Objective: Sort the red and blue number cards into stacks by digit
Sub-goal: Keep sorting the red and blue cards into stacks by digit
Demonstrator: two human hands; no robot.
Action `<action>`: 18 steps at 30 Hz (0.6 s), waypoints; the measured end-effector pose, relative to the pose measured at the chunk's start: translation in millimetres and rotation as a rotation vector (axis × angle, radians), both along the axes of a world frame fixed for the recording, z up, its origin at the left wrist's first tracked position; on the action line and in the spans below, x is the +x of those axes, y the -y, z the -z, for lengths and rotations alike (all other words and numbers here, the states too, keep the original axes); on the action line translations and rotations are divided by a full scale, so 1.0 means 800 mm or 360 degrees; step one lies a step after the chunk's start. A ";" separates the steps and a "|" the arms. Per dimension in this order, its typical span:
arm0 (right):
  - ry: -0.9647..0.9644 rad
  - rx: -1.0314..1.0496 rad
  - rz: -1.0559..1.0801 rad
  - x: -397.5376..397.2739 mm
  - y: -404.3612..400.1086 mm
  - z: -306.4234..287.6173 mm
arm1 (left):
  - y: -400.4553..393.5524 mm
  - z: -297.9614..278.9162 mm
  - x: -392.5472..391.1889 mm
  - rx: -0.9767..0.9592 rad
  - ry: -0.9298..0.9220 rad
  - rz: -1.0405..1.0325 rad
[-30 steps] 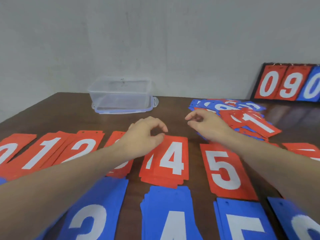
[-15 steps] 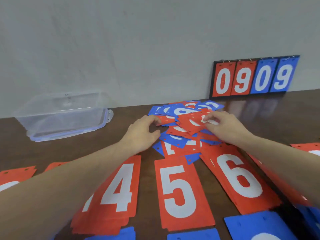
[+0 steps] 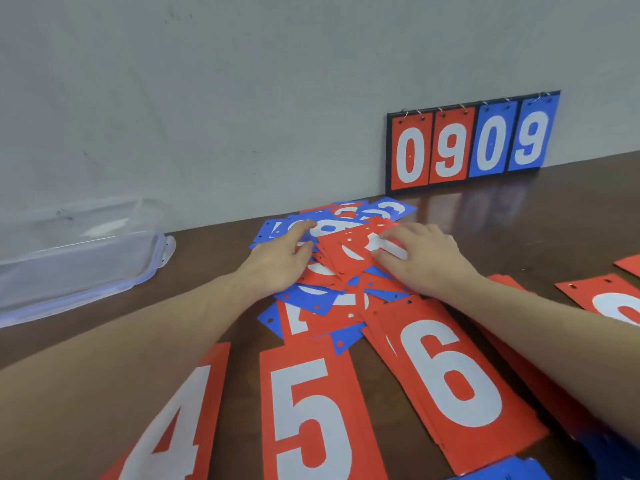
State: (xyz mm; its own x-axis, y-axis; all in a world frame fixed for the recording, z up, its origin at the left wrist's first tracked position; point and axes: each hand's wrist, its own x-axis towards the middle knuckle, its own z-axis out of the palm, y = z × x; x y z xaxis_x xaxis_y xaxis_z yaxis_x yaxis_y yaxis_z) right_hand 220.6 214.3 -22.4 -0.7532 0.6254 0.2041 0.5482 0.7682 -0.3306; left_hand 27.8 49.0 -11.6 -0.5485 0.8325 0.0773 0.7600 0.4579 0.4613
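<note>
Red and blue cards sit jumbled in the pile (image 3: 332,268) mid-worktop (image 3: 207,289), behind the sorted 4 stack (image 3: 183,420), 5 stack (image 3: 308,417) and 6 stack (image 3: 450,382). Left hand (image 3: 280,261) lies flat on the pile, fingers relaxed; right hand (image 3: 422,261) looks to be pinching a red card (image 3: 356,247). Picking stage, seemingly: next is lifting one card free, reading it, dropping it on its stack.

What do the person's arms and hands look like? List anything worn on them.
Both forearms are bare up to the frame edge: no sleeves show. The left hand and the right hand wear no gloves, and no rings, watch or bracelets are visible on the fingers or wrists. No markings show on either arm.
</note>
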 end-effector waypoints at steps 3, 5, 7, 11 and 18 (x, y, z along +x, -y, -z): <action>0.0008 0.0007 0.0008 0.000 -0.001 -0.001 | -0.001 0.001 -0.004 -0.0072 -0.0180 0.0014; -0.0005 0.0003 -0.0012 0.001 0.000 -0.002 | 0.004 0.000 -0.007 -0.0050 -0.0266 -0.0022; -0.0016 -0.0011 -0.0027 0.002 0.003 -0.004 | 0.012 0.001 -0.011 -0.0027 -0.0332 -0.0083; -0.0003 -0.0023 -0.0035 0.003 0.005 -0.007 | 0.036 0.004 -0.018 -0.0034 -0.0406 -0.0173; -0.0069 -0.0052 -0.0084 0.003 0.007 -0.011 | 0.072 0.001 -0.024 -0.0041 -0.0131 -0.0148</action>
